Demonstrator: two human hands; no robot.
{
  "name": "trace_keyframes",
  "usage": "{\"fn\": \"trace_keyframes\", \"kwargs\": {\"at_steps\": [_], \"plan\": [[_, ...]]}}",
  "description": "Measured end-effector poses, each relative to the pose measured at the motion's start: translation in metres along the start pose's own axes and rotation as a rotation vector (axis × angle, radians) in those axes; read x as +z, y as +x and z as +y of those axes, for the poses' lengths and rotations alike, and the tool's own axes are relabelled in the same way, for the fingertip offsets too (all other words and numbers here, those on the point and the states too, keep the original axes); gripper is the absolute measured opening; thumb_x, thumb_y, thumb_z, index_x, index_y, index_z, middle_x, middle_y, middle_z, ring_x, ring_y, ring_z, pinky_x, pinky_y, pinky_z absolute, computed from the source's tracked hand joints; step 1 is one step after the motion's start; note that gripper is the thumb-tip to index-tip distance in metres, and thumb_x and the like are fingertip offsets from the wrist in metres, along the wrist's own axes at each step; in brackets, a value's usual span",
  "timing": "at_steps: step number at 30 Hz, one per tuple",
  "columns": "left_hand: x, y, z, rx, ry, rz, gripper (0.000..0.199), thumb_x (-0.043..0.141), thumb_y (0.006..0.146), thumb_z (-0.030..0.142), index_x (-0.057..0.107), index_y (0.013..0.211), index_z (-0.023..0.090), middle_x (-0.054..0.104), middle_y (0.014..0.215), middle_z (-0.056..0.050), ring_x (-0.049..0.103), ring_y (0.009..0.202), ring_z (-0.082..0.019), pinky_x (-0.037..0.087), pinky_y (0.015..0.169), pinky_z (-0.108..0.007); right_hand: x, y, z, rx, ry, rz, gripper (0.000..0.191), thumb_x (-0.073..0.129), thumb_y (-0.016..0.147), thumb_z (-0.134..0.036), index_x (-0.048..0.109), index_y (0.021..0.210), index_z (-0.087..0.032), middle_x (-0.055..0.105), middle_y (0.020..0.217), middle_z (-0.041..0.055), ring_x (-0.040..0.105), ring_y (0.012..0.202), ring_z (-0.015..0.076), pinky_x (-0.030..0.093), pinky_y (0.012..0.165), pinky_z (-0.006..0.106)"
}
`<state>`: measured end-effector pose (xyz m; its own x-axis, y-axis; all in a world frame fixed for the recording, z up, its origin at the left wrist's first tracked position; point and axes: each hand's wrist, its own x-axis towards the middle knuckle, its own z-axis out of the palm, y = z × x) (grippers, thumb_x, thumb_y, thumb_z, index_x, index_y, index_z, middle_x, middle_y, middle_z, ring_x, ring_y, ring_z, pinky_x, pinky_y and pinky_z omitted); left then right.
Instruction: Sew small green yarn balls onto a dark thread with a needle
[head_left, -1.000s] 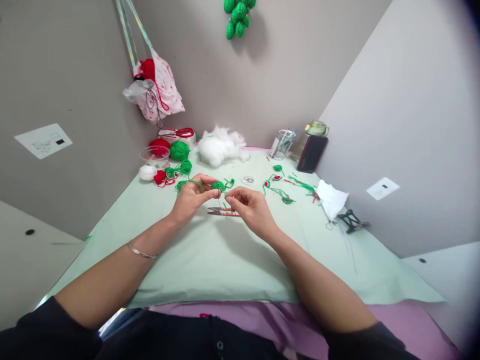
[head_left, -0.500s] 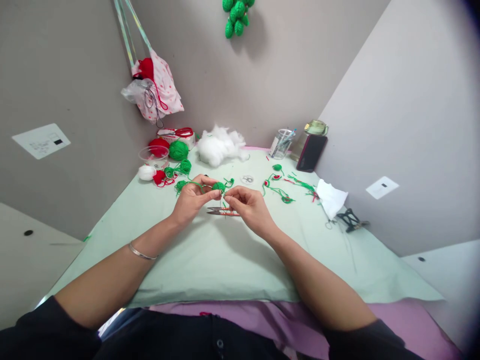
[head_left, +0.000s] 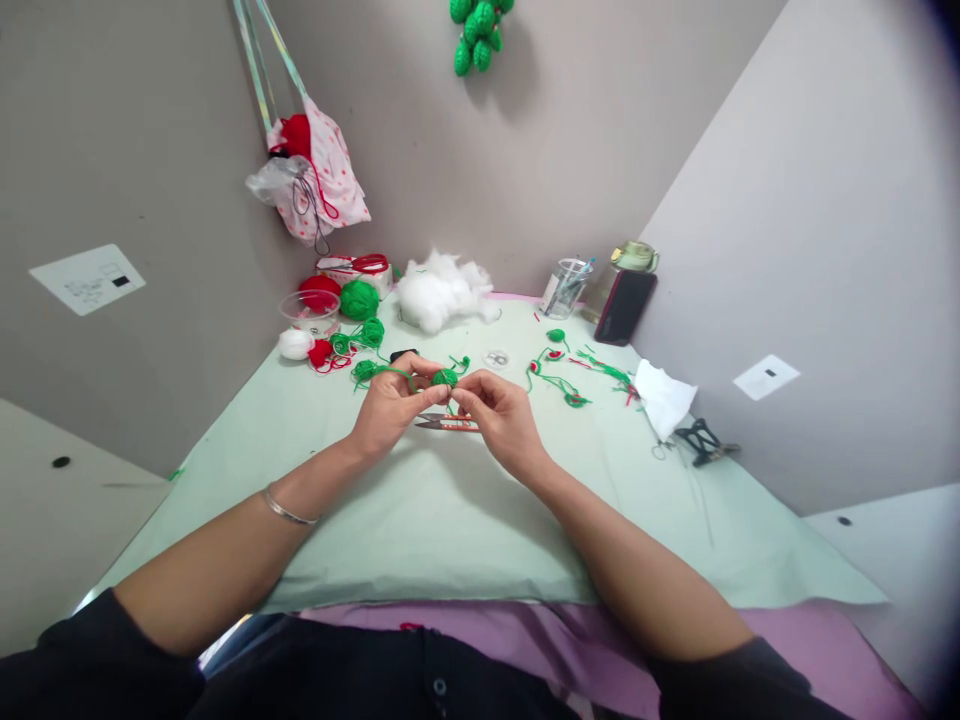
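Note:
A small green crocheted piece point(head_left: 445, 378) is held between the thumb and fingers of my left hand point(head_left: 391, 410), above the table. Green yarn runs from that hand toward the green yarn at left. My right hand point(head_left: 501, 412) pinches at the right edge of the piece, its fingertips close to my left thumb; what they grip is too small to make out. Just below the hands are thread snips point(head_left: 435, 424) with dark blades and orange handles, partly covered by my right hand. A short curled green crocheted bit point(head_left: 462, 364) shows behind the piece.
White stuffing point(head_left: 442, 292) lies at the back, beside a green yarn ball point(head_left: 359, 299) and a red yarn ball point(head_left: 320, 292). Right of my hands are green and red crocheted bits point(head_left: 574, 399), a phone point(head_left: 625, 307), a clear cup point(head_left: 566, 288) and a black stand point(head_left: 703, 442).
My right fingertips have closed in on the green piece, which sits slightly further right and is turned a little. A dark object behind my left hand shows more. The view has shifted slightly.

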<state>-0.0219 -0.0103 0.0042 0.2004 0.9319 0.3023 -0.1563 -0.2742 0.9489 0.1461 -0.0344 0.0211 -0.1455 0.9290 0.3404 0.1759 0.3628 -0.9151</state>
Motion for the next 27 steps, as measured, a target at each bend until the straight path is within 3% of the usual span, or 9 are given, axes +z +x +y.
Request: {"fn": "trace_keyframes", "kwargs": {"at_steps": [6, 12, 15, 21, 27], "plan": [[-0.003, 0.004, 0.001, 0.022, 0.026, 0.063, 0.032, 0.079, 0.074, 0.034, 0.063, 0.097, 0.018, 0.067, 0.09, -0.003, 0.066, 0.083, -0.017, 0.05, 0.079, -0.031, -0.005, 0.005, 0.001, 0.118, 0.088, -0.174, 0.015, 0.06, 0.082, -0.029, 0.056, 0.091, -0.018, 0.062, 0.072, -0.001, 0.054, 0.063, 0.0114, 0.045, 0.06, 0.025], [-0.001, 0.002, -0.004, 0.004, 0.089, 0.003, 0.031, 0.078, 0.074, 0.032, 0.061, 0.096, 0.016, 0.066, 0.085, -0.002, 0.064, 0.079, -0.015, 0.049, 0.072, -0.027, -0.005, 0.006, 0.007, 0.14, 0.23, -0.147, 0.026, 0.066, 0.077, -0.029, 0.049, 0.095, -0.021, 0.059, 0.066, -0.0061, 0.054, 0.058, 0.0104, 0.046, 0.058, 0.025], [0.0, 0.001, -0.006, -0.019, 0.058, -0.048, 0.031, 0.075, 0.076, 0.032, 0.06, 0.098, 0.016, 0.067, 0.084, -0.002, 0.065, 0.079, -0.016, 0.051, 0.072, -0.027, -0.009, 0.007, 0.007, 0.127, 0.189, -0.169, 0.025, 0.065, 0.081, -0.034, 0.052, 0.098, -0.021, 0.062, 0.07, -0.0043, 0.058, 0.06, 0.0114, 0.05, 0.061, 0.027], [-0.003, 0.002, -0.008, -0.066, 0.143, -0.146, 0.031, 0.071, 0.08, 0.032, 0.064, 0.106, 0.017, 0.065, 0.085, -0.002, 0.062, 0.078, -0.015, 0.05, 0.07, -0.026, -0.018, 0.012, 0.005, 0.045, -0.025, -0.054, 0.019, 0.068, 0.08, -0.035, 0.066, 0.083, -0.017, 0.062, 0.074, 0.0001, 0.051, 0.06, 0.0101, 0.04, 0.057, 0.025], [-0.002, 0.002, -0.009, -0.135, 0.162, -0.246, 0.036, 0.073, 0.078, 0.035, 0.065, 0.108, 0.016, 0.067, 0.089, -0.004, 0.062, 0.08, -0.017, 0.049, 0.072, -0.028, -0.02, 0.014, 0.003, 0.123, 0.003, -0.144, 0.017, 0.07, 0.075, -0.031, 0.066, 0.074, -0.015, 0.06, 0.068, -0.0007, 0.05, 0.063, 0.0103, 0.039, 0.06, 0.025]]}}
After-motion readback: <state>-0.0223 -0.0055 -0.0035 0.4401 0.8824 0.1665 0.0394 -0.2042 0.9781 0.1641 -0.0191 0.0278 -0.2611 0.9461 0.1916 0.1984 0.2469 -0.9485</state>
